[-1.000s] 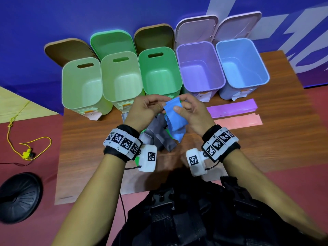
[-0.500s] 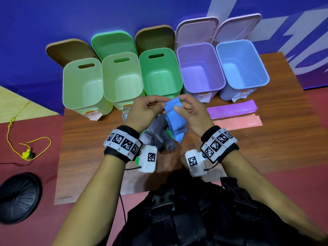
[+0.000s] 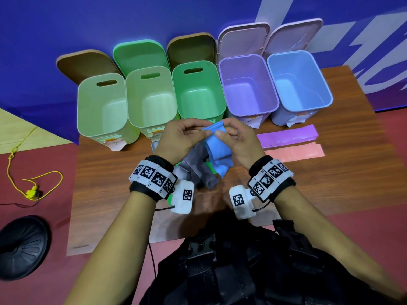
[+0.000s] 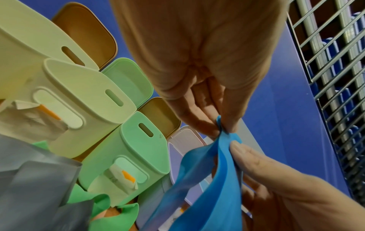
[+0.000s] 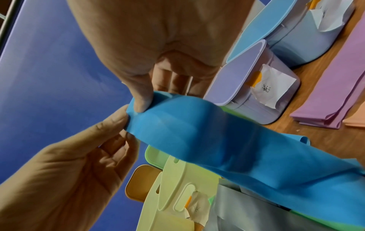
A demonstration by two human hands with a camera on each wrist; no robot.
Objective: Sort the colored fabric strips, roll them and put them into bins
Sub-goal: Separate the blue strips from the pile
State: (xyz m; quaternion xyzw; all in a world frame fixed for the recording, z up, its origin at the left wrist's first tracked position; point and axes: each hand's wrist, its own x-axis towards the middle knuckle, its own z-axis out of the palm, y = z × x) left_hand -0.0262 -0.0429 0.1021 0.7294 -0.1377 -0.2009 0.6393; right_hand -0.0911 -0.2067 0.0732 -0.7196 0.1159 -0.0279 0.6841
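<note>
Fingertips of both hands pinch the top end of the blue strip, held above the table; rolling barely begun. All five bins appear empty. Purple, pink, grey and green strips lie unrolled.

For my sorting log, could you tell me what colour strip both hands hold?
Blue strip; right wrist view.
</note>
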